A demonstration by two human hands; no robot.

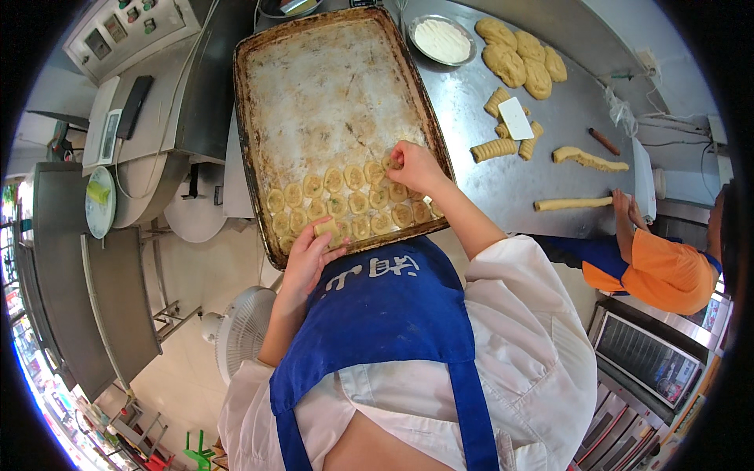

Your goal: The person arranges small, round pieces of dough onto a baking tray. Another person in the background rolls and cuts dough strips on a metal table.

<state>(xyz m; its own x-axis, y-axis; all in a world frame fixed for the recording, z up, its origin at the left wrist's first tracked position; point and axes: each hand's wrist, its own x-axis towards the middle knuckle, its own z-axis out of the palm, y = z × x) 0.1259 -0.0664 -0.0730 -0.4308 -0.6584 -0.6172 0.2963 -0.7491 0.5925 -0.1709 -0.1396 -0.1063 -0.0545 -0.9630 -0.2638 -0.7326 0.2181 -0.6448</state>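
Note:
Before me lies a large baking tray (336,100) with a browned, worn rim. Rows of flat dough rounds (355,176) cover its near part, several of them flecked with green. My left hand (309,253) is over the tray's near left edge, its thumb and fingers around a short piece of dough roll (326,231). At the right end of the farthest row, my right hand (417,168) has its fingertips on a small dough round (389,162). Whether that round rests fully on the metal is hidden by the fingers.
On the steel table (471,188) stand a bowl of white flour (443,40), dough lumps (524,56), sliced dough rolls (493,150) and a white scraper (516,118). At right a co-worker's hands (624,206) touch a dough rope (571,204). A fan (244,329) stands at lower left.

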